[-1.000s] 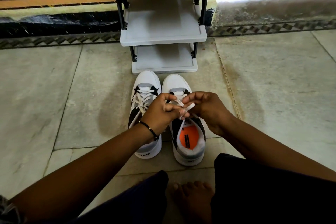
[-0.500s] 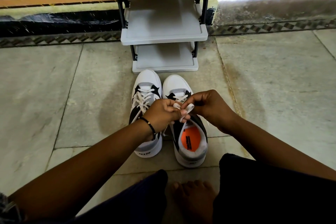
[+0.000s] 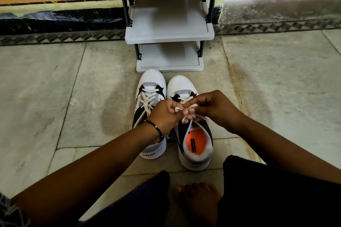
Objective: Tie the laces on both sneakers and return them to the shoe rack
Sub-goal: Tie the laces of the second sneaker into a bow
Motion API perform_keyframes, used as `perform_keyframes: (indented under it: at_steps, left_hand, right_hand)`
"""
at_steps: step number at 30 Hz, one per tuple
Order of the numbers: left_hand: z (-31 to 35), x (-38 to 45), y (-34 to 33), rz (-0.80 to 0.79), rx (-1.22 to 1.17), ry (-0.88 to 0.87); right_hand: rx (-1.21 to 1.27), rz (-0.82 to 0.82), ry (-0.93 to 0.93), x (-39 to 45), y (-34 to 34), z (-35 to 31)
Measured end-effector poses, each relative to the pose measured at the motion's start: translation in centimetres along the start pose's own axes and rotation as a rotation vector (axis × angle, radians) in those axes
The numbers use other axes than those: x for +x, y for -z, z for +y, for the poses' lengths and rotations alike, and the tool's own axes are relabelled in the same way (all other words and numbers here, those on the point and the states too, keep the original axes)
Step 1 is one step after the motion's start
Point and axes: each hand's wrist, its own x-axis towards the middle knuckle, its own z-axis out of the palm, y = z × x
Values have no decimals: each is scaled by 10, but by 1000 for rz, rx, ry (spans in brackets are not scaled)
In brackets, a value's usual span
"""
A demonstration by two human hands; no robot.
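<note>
Two white and black shoes sit side by side on the stone floor (image 3: 73,97), toes pointing at a grey shoe rack (image 3: 169,31) just past them. The left shoe (image 3: 150,97) has its white laces crossed over the top, and a wrist hides the part near the heel. The right shoe (image 3: 193,143) shows an orange inside. Both hands meet over the right shoe. The left hand (image 3: 165,114), with a black bracelet (image 3: 156,129) on its wrist, pinches the white lace (image 3: 186,112) with closed fingers. The right hand (image 3: 212,108) pinches the same lace too, fingers curled tight. A bare foot (image 3: 197,201) rests on the floor near the camera.
</note>
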Motion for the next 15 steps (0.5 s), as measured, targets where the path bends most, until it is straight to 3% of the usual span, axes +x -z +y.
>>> perform_keyframes:
  at_steps: [10, 15]
  left_hand:
    - [12, 5, -1, 34, 130, -106]
    - [11, 8, 0, 33, 170, -138]
  right_hand:
    - [237, 181, -67, 2, 2, 7]
    - [-13, -12, -51, 0, 12, -3]
